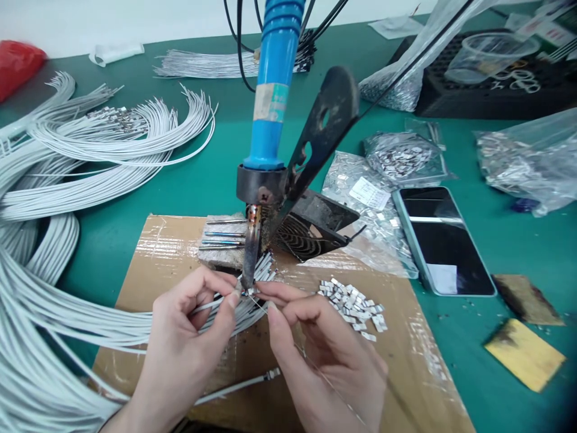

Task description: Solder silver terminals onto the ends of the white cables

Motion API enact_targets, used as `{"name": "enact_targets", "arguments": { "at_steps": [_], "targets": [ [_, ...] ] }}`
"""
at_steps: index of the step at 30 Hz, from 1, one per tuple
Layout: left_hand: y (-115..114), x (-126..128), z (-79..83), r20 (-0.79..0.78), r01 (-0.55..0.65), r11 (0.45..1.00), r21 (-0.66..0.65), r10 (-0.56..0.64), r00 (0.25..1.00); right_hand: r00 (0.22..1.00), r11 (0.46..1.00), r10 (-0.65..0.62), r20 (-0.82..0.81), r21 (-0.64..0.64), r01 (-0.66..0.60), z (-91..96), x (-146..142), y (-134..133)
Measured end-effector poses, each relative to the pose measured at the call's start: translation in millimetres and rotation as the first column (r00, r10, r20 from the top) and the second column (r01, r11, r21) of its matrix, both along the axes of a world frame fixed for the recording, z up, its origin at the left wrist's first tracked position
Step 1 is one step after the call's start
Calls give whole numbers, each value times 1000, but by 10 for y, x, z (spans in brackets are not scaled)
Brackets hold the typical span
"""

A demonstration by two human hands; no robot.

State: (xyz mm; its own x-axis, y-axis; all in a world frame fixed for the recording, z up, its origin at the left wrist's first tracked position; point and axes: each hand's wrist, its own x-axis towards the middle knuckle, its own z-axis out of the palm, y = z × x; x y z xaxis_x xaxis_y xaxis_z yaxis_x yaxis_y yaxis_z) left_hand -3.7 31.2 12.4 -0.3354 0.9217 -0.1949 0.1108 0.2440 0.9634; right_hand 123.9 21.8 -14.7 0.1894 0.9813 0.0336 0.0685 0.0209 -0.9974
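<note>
My left hand (193,331) pinches a white cable (210,305) close to its end, just under the tip of the soldering iron (250,258). The blue-handled iron points down from a black metal holder (327,114). A small metal connector (251,291) sits at the iron's tip, by the left fingertips. Between thumb and fingers of my right hand (324,355) runs a thin solder wire (311,361), its end reaching toward the connector. Behind both hands lie several white cable ends (265,270). One cable with a metal connector (271,374) lies in front on the cardboard (252,397).
Bundles of white cables (99,180) fill the left side. Right of my hands is a pile of small metal connectors (354,304). A phone (446,240), bags of metal parts (396,156), a yellow sponge (525,355) and a black crate (478,99) stand farther right.
</note>
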Motion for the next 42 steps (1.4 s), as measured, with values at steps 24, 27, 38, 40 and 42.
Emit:
{"name": "enact_targets", "arguments": {
  "at_steps": [24, 27, 38, 40, 42],
  "targets": [
    [-11, -37, -29, -22, 24, 1000, -12, -25, 999, 997, 998, -1, 75, 59, -4, -15, 12, 5],
    [-18, -46, -25, -53, 35, 999, -30, -37, 998, 996, 998, -10, 84, 59, 5, -10, 11, 4],
    [0, -37, -15, 17, 35, 999, -14, -35, 999, 993, 998, 1, 115, 59, -8, -2, 21, 23],
    [-1, -43, -15, 11, 39, 999, -15, -39, 999, 993, 998, -2, 119, 69, -6, 0, 21, 27],
    [-4, -50, -14, -1, 42, 999, -19, -42, 999, 993, 997, -6, 122, 78, -3, 3, 20, 28]
  ]
}}
